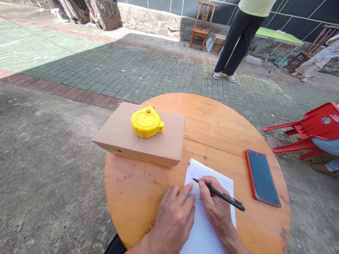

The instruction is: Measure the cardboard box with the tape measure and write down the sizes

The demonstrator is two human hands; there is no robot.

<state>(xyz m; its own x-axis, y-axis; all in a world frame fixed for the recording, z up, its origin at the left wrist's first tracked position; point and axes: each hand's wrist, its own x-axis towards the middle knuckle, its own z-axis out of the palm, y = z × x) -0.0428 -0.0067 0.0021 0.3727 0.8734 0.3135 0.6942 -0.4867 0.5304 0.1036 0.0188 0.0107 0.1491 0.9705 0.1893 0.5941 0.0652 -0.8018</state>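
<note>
My right hand [215, 203] grips a black pen [225, 197], its tip at the upper left part of a white sheet of paper [202, 225]. Faint handwriting runs along the top of the sheet. My left hand [174, 213] lies flat, fingers stretched out, on the paper's left edge and the wood beside it. Beyond it, a closed brown cardboard box [116, 128] rests on the round wooden table [137, 197]. On the box sits a yellow tape measure [147, 122] with a red button. To the right of the paper lies a phone [263, 177] in a red case.
A person [239, 38] in dark trousers stands beyond the table. At the right is a red plastic chair [317, 123] with someone's leg beside it. A wooden chair [201, 28] and a green-topped folding table [280, 35] are by the wall.
</note>
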